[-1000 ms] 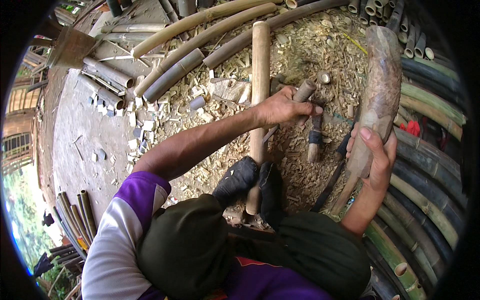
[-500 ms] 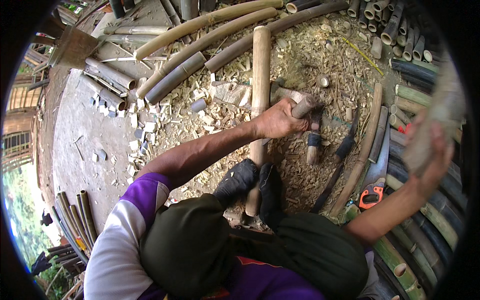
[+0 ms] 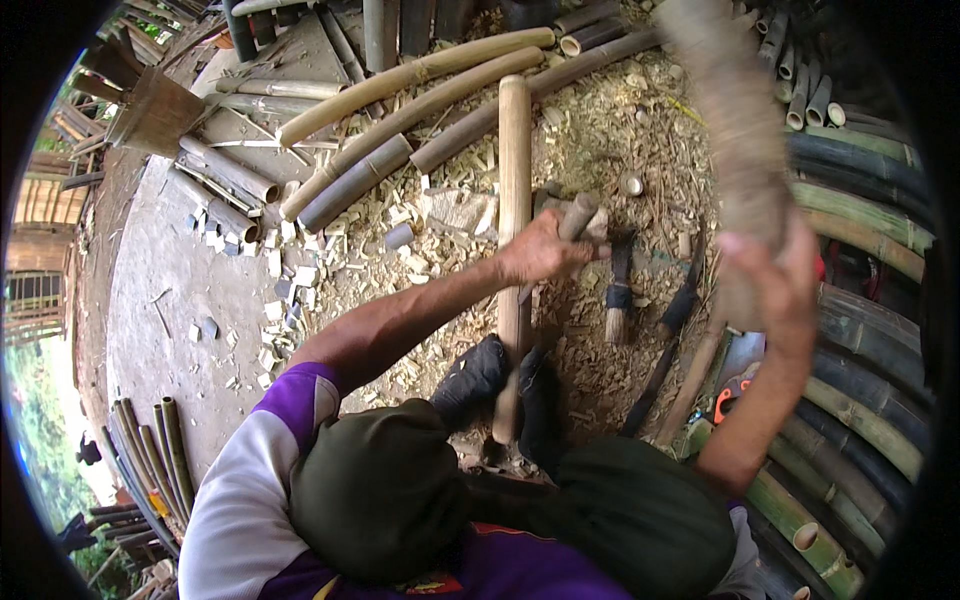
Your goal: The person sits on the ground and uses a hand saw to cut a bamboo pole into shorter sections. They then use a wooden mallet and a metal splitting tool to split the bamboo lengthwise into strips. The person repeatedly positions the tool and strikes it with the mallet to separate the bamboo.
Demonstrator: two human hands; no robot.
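Note:
A pale wooden or bamboo pole (image 3: 514, 150) runs lengthwise before me, its near end between my two dark-covered feet (image 3: 472, 380). My left hand (image 3: 545, 252) is closed round the wooden handle of a chisel (image 3: 577, 216), at the pole's right side. The blade's thin end shows below the fist, against the pole. Over on the right, my right hand (image 3: 780, 285) grips a thick wooden club (image 3: 738, 130), raised and blurred by motion. Its grip end is partly hidden by the fingers.
Wood chips (image 3: 400, 290) cover the floor around the pole. Long bamboo poles (image 3: 430, 60) lie beyond it. A dark-handled blade (image 3: 680, 305), another short-handled tool (image 3: 619, 300) and an orange-handled saw (image 3: 733, 395) lie right of me. Stacked bamboo (image 3: 860, 400) lines the right side.
My right hand has swung the club leftward and inward from the far right. The left hand has shifted slightly left with the chisel, its handle now tilted differently.

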